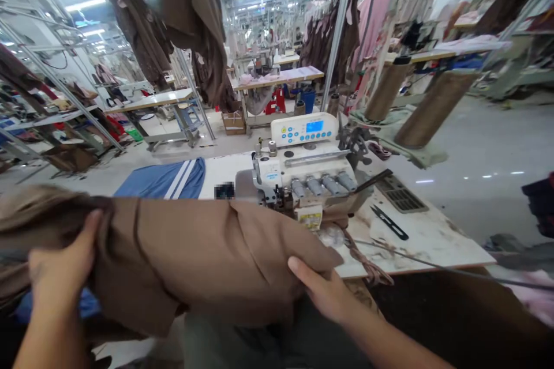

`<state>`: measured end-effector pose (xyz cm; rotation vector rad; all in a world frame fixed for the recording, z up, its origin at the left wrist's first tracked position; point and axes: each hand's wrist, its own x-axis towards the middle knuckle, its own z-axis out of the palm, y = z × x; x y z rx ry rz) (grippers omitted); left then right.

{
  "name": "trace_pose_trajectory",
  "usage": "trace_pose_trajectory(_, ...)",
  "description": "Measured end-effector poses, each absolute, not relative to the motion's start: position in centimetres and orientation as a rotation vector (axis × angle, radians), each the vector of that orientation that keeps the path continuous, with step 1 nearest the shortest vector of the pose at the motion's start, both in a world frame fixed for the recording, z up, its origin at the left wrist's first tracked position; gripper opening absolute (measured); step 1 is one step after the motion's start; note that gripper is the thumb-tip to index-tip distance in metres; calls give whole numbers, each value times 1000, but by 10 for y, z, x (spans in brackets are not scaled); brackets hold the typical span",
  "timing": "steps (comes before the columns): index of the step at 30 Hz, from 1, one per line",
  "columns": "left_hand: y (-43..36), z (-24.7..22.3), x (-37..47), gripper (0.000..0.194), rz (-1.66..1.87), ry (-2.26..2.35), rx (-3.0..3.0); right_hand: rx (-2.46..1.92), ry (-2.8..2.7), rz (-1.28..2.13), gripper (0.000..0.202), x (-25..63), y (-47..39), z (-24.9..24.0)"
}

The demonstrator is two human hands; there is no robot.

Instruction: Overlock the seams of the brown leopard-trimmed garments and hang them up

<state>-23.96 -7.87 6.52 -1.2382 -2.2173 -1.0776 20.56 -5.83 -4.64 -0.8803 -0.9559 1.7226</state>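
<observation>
Clearly, "JACK" is printed on one white sewing machine, set on the counter. One brown garment is held across the counter's near edge, clasped by the left grip and the right grip. One black thread snip is laid toward the right edge; two large thread cones are seen beyond.

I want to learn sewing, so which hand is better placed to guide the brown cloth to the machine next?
Probably the right hand: it holds the brown cloth nearer the sewing machine, while the left hand grips it farther away, off to the left.
</observation>
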Motion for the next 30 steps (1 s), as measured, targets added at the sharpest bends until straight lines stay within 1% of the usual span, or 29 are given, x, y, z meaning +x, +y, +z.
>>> trace_pose_trajectory(1,-60,70,-219,81,-962,-2157,-1371,-903,-1031,1628,60,199,-53,-44)
trace_pose_trajectory(2,-47,69,-191,79,-933,-2065,-1488,-926,-1092,1539,57,193,-49,-44)
trace_pose_trajectory(3,-39,61,-159,73,-928,-1975,-1613,-940,-1138,1474,54,187,-46,-46)
trace_pose_trajectory(5,-38,31,-93,53,-822,-1758,-2128,-917,-1218,1430,49,179,-47,-58)
trace_pose_trajectory(6,-42,13,-64,49,-739,-1637,-2347,-885,-1261,1438,47,178,-49,-66)
trace_pose_trajectory(7,-47,-4,-41,54,-680,-1519,-2467,-856,-1297,1444,45,178,-52,-75)
trace_pose_trajectory(8,-51,-18,-24,56,-672,-1507,-2480,-839,-1327,1433,45,181,-55,-83)
trace_pose_trajectory(11,-52,-37,-9,62,-692,-1535,-2456,-921,-1393,1254,48,195,-57,-101)
trace_pose_trajectory(12,-49,-37,-10,63,-693,-1545,-2454,-972,-1418,1169,44,201,-54,-103)
trace_pose_trajectory(14,-39,-33,-14,63,-680,-1567,-2450,-1005,-1526,958,26,210,-43,-102)
trace_pose_trajectory(16,-31,-29,-14,62,-705,-1597,-2442,-923,-1655,692,10,214,-29,-94)
trace_pose_trajectory(18,-24,-28,-13,57,-806,-1651,-2456,-754,-1769,424,21,210,-19,-86)
trace_pose_trajectory(20,-15,-27,-16,42,-1029,-1781,-2455,-572,-1881,268,32,197,-19,-80)
trace_pose_trajectory(21,-8,-26,-20,33,-1173,-1895,-2422,-481,-1953,233,34,188,-23,-79)
trace_pose_trajectory(22,-1,-25,-26,27,-1305,-2031,-2370,-399,-2029,220,34,178,-30,-80)
trace_pose_trajectory(23,6,-23,-34,25,-1405,-2168,-2315,-332,-2103,223,31,170,-38,-82)
trace_pose_trajectory(24,11,-20,-42,27,-1454,-2289,-2279,-280,-2176,232,26,163,-47,-86)
trace_pose_trajectory(26,16,-14,-60,33,-1415,-2437,-2314,-201,-2282,286,21,157,-63,-95)
trace_pose_trajectory(28,10,-10,-75,33,-1349,-2450,-2378,-169,-2294,461,24,162,-70,-100)
trace_pose_trajectory(30,-7,-9,-84,36,-1400,-2382,-2329,-239,-2200,725,31,174,-70,-97)
